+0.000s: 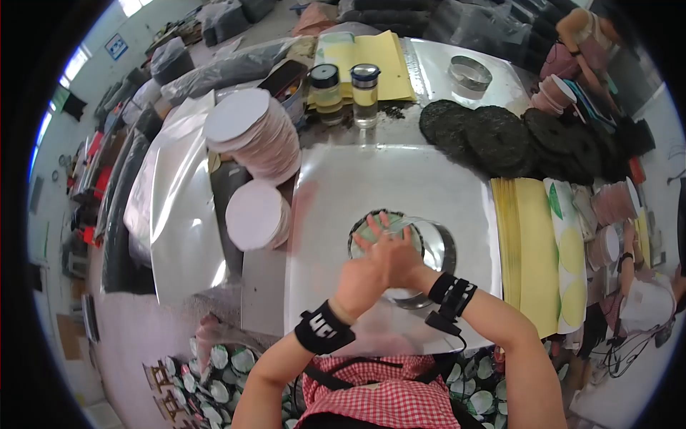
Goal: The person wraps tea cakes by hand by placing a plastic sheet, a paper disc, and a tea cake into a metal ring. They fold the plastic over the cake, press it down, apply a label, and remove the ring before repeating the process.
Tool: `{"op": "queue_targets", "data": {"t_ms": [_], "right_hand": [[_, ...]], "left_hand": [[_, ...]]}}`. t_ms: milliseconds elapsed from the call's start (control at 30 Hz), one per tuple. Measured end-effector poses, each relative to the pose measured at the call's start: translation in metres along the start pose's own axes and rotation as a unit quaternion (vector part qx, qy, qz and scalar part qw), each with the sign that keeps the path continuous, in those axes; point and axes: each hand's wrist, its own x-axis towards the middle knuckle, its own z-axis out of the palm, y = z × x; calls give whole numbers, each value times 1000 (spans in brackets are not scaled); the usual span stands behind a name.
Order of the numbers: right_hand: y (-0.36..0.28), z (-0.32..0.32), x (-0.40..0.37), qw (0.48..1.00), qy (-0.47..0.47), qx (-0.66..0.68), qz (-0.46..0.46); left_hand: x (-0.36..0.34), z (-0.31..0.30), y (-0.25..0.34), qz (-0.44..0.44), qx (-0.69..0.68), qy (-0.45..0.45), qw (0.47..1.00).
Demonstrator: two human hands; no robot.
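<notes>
My left hand [361, 284] and my right hand [401, 262] overlap over a round, dark-edged cake [355, 234] with pale green paper on top. Fingers spread out flat across that paper, and the hands hide part of it. Close against the cake's right side lies a shiny metal ring [449, 252], partly behind my right hand. Both rest on a metal sheet [329, 186]. Each of my wrists wears a black band.
Left stand stacks of white round papers [246, 118]. Two lidded jars [364, 100] stand at the back, with dark round cakes [496, 136] to their right. Yellow sheets [532, 250] lie right, another metal ring [470, 74] farther back. Other people [650, 307] work along the right.
</notes>
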Motion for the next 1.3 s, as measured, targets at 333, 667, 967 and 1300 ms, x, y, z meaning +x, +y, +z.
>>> {"op": "queue_targets", "data": {"t_ms": [333, 667, 967, 1300], "right_hand": [[-33, 9, -31, 946, 40, 317, -59], [-7, -8, -101, 973, 175, 93, -120], [-10, 23, -148, 964, 147, 216, -42], [-47, 40, -126, 976, 116, 184, -16]], "left_hand": [[-64, -11, 36, -28, 33, 36, 998], [-155, -51, -109, -43, -233, 74, 969], [-153, -27, -149, 152, -132, -105, 974], [-113, -86, -85, 260, -48, -8, 964]]}}
